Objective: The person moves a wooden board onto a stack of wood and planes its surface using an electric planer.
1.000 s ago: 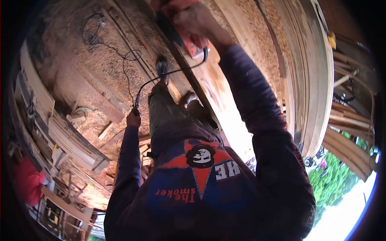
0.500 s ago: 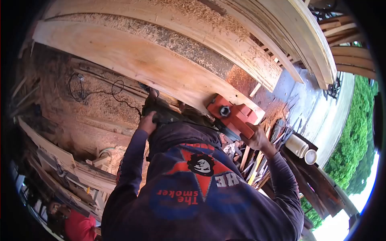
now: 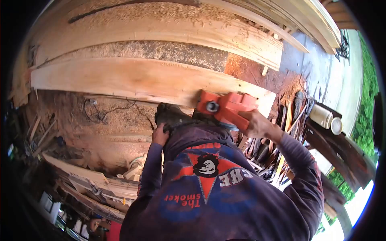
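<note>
An orange electric hand planer [image 3: 229, 107] with a dark knob lies on the near edge of a long pale board [image 3: 132, 78], close to its right end. My right hand [image 3: 259, 124] is wrapped round the planer's rear handle. Low at my left thigh, my left hand [image 3: 161, 135] is closed beside the dark trousers. A thin black power cord [image 3: 149, 116] runs from the floor up to it and seems to pass through its fingers, which are partly hidden.
Beyond the board lies another wide plank [image 3: 161, 30] strewn with shavings. Stacked planks [image 3: 305, 18] stand at the upper right. Scrap strips [image 3: 283, 138] and a white container [image 3: 321, 115] are to the right. Lumber [image 3: 96, 180] and a person in red [image 3: 114, 231] are at the lower left.
The planer has moved a little leftward along the board, away from its right end, with my right hand still on it. My left hand stays by my thigh. The whole view has turned.
</note>
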The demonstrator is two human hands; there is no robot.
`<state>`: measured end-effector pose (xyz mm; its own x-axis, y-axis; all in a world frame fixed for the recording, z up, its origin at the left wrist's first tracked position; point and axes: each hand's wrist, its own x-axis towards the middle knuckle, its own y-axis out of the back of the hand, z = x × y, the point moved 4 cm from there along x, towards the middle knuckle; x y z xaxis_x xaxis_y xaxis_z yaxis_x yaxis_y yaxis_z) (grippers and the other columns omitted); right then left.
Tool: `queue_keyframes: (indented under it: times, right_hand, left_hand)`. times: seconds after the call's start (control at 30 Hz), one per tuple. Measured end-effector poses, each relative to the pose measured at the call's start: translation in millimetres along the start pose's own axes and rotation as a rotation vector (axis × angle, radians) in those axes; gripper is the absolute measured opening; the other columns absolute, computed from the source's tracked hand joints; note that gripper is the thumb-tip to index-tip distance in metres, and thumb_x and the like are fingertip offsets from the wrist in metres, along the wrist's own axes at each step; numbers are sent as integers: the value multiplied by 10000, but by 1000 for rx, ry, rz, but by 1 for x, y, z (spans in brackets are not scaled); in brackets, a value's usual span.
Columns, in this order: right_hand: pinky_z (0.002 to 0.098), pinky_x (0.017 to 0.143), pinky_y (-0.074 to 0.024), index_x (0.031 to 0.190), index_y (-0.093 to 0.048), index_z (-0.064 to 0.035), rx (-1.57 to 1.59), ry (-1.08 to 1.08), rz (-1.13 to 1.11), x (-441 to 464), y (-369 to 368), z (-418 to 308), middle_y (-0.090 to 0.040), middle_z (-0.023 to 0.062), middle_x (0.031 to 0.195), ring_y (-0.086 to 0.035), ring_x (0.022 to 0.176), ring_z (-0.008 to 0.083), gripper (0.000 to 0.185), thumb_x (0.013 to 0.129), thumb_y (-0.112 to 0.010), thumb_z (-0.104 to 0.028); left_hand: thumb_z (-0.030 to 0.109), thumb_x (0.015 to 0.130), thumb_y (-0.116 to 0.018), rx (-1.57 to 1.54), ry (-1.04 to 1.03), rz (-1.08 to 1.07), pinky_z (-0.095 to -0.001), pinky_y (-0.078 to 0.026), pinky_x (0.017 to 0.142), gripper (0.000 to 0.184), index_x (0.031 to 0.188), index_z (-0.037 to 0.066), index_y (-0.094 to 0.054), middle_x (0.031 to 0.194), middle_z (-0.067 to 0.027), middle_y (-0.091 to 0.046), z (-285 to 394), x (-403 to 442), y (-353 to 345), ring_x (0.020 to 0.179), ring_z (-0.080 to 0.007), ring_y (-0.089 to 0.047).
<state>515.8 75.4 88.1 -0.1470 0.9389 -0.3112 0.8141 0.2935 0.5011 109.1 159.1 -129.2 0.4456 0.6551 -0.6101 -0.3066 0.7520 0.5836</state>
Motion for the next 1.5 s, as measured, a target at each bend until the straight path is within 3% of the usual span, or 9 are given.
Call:
queue_keyframes:
  times: [0.13, 0.3, 0.4, 0.5, 0.63, 0.8, 0.87, 0.93, 1.5]
  right_hand:
    - [489, 606, -536, 1078, -634, 34, 3, -127, -135, 75, -40, -32, -621, 273, 704, -655, 644, 408, 388, 711, -633, -91]
    - [518, 690, -558, 1127, -617, 19, 83, -147, 31, 146, -74, -72, -662, 265, 751, -685, 746, 431, 439, 708, -615, -111]
    - [518, 700, -561, 1132, -616, 2, 113, -144, 36, 130, -66, -66, -671, 257, 763, -686, 740, 427, 437, 711, -614, -114]
    - [518, 678, -554, 1091, -621, -22, 40, -233, -22, 69, -41, -34, -659, 251, 742, -682, 727, 417, 405, 705, -634, -142]
    - [502, 634, -537, 1024, -617, -40, -11, -275, 13, -38, 3, 21, -644, 214, 707, -675, 690, 396, 350, 693, -657, -145]
    - [451, 604, -530, 929, -610, -36, -109, -347, 0, -168, 47, 93, -629, 163, 693, -652, 639, 374, 257, 684, -664, -94]
    - [466, 638, -540, 949, -620, -48, -28, -359, 12, -203, 67, 109, -637, 162, 709, -658, 679, 392, 280, 680, -659, -116]
    - [466, 620, -519, 881, -580, -45, -55, -361, 6, -219, 77, 118, -620, 168, 698, -644, 676, 405, 228, 674, -663, -93]
    - [452, 566, -494, 797, -542, -33, -32, -242, -46, -174, 71, 110, -605, 165, 677, -617, 613, 397, 209, 652, -682, -91]
  left_hand:
    - [212, 858, -667, 52, 65, -41, -496, -540, 777, 314, 1145, 84, -650, 942, -257, -698, -36, 3, 14, 917, -442, -676]
    - [164, 910, -591, 277, 102, -127, -515, -535, 740, 251, 1136, 78, -660, 885, -269, -684, -128, 0, 46, 868, -457, -669]
    - [128, 902, -605, 366, 160, -172, -511, -536, 750, 197, 1084, 96, -675, 917, -246, -691, -127, -6, 83, 883, -455, -660]
    - [78, 873, -638, 376, 193, -210, -502, -534, 775, 222, 1091, 91, -672, 932, -235, -696, -78, -9, 96, 897, -447, -660]
    - [32, 812, -662, 324, -2, -291, -485, -520, 836, 299, 1107, 85, -662, 980, -237, -691, 32, 6, 69, 965, -431, -651]
    - [110, 814, -654, 371, -247, -488, -500, -518, 827, 292, 1106, 105, -661, 966, -233, -689, 173, 12, 13, 917, -436, -653]
    - [124, 797, -630, 274, -362, -555, -523, -517, 813, 271, 1063, 85, -660, 911, -259, -680, 190, 12, -12, 904, -438, -654]
    - [130, 818, -631, 395, -377, -670, -508, -518, 853, 281, 1088, 69, -682, 963, -257, -682, 227, 7, -17, 948, -439, -652]
    - [148, 816, -654, 329, -253, -597, -515, -518, 851, 293, 1092, 52, -677, 940, -282, -672, 204, 6, -29, 935, -460, -642]
